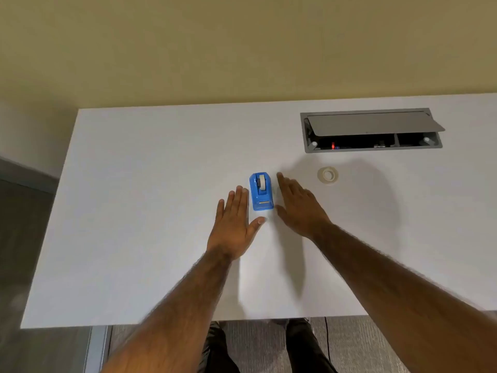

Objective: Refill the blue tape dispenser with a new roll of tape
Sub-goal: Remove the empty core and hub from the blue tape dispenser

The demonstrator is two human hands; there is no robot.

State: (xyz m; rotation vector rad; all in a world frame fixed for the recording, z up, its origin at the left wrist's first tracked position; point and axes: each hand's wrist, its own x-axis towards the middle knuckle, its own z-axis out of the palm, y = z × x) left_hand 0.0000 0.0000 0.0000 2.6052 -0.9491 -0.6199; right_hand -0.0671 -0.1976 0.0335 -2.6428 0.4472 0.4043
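Observation:
The blue tape dispenser [261,191] stands on the white table [139,211], near its middle, with a pale, nearly used-up roll in its well. A new roll of clear tape [327,175] lies flat on the table to the right of it. My left hand [234,223] is flat and open just left of the dispenser, thumb stretched under its near end. My right hand [298,205] is open just right of the dispenser, fingers spread and pointing away. Neither hand holds anything.
A grey cable box [372,130] with its lid propped open is set into the table at the back right. A beige wall stands behind the table. The table's near edge is by my legs.

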